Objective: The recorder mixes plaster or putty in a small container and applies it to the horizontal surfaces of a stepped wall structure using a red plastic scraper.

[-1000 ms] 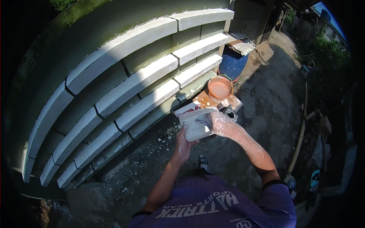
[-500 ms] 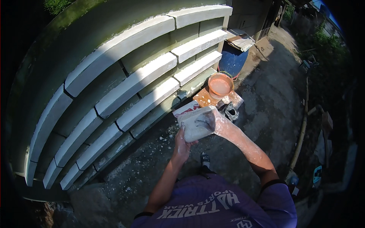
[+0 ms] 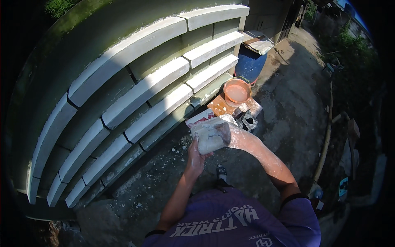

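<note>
White container [image 3: 208, 144], gripped by the left hand [image 3: 196, 155], could tip if the right hand [image 3: 224, 134], finger state unclear, presses hard.

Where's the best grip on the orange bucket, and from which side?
Probably the orange bucket's rim, from the near right: it stands upright, its mouth wider than its base, with the blue barrel behind and the ledged wall to its left.

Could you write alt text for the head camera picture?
A person's left hand supports a pale container while the powdery right hand reaches into it. Beyond stands an orange bucket; at left, white ledges line a wall.
</note>
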A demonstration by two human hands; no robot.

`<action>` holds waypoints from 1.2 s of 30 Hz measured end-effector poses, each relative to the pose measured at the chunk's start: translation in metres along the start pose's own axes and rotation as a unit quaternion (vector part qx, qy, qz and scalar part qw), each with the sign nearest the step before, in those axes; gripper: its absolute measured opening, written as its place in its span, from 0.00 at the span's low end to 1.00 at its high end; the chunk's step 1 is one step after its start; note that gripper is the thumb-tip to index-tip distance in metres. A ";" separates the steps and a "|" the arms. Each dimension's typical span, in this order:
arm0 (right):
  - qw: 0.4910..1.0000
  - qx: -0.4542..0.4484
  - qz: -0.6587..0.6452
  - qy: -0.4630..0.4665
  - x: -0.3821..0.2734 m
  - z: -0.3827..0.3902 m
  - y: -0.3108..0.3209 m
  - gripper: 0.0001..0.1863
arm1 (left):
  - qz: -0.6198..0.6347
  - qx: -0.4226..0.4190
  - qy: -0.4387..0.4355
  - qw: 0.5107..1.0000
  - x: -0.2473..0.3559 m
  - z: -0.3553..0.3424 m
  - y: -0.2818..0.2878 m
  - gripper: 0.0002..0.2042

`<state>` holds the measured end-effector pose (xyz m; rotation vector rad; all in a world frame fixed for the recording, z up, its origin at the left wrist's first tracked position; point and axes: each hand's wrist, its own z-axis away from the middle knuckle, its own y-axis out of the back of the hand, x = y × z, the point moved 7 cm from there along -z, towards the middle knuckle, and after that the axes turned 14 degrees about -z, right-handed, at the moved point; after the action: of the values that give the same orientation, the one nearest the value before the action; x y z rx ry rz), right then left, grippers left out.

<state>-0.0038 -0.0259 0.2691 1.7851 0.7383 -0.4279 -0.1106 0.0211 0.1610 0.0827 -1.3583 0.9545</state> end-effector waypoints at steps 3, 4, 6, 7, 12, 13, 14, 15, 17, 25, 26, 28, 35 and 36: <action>0.999 0.038 -0.009 0.006 0.008 0.000 0.003 0.09 | 0.005 -0.005 0.000 1.000 -0.001 0.000 -0.002 0.25; 0.999 0.045 0.021 -0.023 0.015 0.000 0.004 0.09 | 0.003 0.010 0.006 1.000 -0.002 0.000 -0.001 0.25; 0.996 -0.014 0.030 -0.087 0.030 0.000 -0.005 0.14 | 0.004 0.002 0.005 1.000 -0.003 0.000 -0.003 0.25; 0.982 -0.070 0.045 -0.172 0.045 0.003 -0.012 0.19 | 0.001 0.018 0.013 1.000 -0.005 0.000 -0.001 0.25; 0.988 -0.103 0.047 -0.108 0.042 0.005 -0.020 0.18 | 0.005 0.006 0.006 1.000 -0.005 0.001 -0.003 0.25; 0.988 -0.119 0.043 -0.094 0.039 0.007 -0.023 0.19 | 0.003 0.021 0.012 1.000 -0.006 0.000 -0.001 0.25; 0.993 -0.099 0.032 -0.057 0.033 0.008 -0.021 0.19 | 0.004 0.020 0.018 1.000 -0.007 0.000 -0.001 0.25; 0.990 -0.119 0.032 -0.064 0.033 0.011 -0.023 0.18 | 0.008 0.001 0.014 1.000 -0.007 0.000 -0.003 0.25; 0.987 -0.139 0.031 -0.072 0.030 0.014 -0.025 0.18 | 0.006 0.016 0.022 1.000 -0.008 -0.001 -0.001 0.25; 0.963 0.137 -0.131 -0.192 0.038 0.023 0.012 0.16 | 0.004 0.025 0.025 0.999 -0.008 0.002 -0.004 0.25; 0.966 0.138 -0.132 -0.178 0.037 0.025 0.013 0.16 | 0.004 0.025 0.024 0.999 -0.008 0.002 -0.004 0.25; 0.990 0.094 -0.011 -0.107 0.028 0.025 0.012 0.22 | 0.002 0.025 0.025 0.999 -0.009 0.002 -0.005 0.25; 0.991 0.083 -0.030 -0.097 0.023 0.014 0.008 0.21 | 0.006 0.027 0.025 0.999 -0.011 0.001 -0.005 0.25; 0.994 0.051 -0.007 -0.095 0.018 0.013 0.008 0.22 | 0.009 0.007 0.013 1.000 -0.009 0.001 -0.008 0.25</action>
<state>0.0157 -0.0342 0.2592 1.8047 0.6046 -0.6444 -0.1053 0.0102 0.1571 0.0693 -1.3299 0.9776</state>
